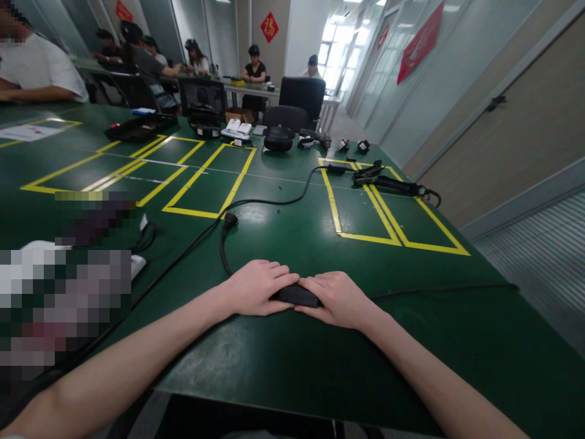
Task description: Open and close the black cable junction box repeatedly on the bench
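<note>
Between my two hands a black power adapter (298,296) lies at the near part of the green table (237,366). My left hand (256,288) is closed round its left end, and my right hand (339,297) grips the right end. Fingers and thumbs cover both ends of the adapter. From beneath my left hand a thick black cord curves up to a plug (231,220). A thinner black cable (439,291) runs from my right hand toward the table's right edge.
Another long cord (183,251) crosses the table from lower left to a black curling iron-like tool (388,182). Yellow tape rectangles (195,213) mark the surface. A black tray (137,129) and a black case (278,139) stand farther back. People sit beyond; one in a white shirt (46,67) is at left.
</note>
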`<state>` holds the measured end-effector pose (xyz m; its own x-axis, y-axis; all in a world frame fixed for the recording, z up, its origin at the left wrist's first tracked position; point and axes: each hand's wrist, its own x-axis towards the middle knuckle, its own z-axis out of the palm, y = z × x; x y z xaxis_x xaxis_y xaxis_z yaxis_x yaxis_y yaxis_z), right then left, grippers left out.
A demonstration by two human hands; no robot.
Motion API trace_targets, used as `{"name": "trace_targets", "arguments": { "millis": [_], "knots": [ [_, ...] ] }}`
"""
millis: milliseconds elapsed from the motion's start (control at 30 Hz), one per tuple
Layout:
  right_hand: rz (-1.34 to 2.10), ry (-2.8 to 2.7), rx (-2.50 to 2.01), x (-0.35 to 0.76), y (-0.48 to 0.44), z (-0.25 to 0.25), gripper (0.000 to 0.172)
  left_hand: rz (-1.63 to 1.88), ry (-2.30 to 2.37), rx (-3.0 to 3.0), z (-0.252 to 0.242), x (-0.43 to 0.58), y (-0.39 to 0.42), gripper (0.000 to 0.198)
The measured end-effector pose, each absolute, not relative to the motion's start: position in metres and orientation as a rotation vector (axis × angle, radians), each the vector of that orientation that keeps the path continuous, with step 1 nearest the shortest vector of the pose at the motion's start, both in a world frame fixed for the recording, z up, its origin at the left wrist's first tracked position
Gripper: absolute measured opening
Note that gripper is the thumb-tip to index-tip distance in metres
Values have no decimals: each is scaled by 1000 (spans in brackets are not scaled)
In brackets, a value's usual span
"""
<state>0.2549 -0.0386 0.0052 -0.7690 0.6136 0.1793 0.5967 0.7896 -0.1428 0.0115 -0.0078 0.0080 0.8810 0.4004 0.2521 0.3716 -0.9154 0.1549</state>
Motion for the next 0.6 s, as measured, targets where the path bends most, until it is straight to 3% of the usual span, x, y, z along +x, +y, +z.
{"name": "trace_targets", "arguments": {
  "millis": [333, 600],
  "knots": [
    [11, -2712, -914, 254, -37, 4, 44, 536, 573, 2985, 5, 11, -9, 32],
    [-81, -2407, -986, 281, -35, 11, 41, 931, 730, 2964, 14, -1, -3, 56]
  ]
}}
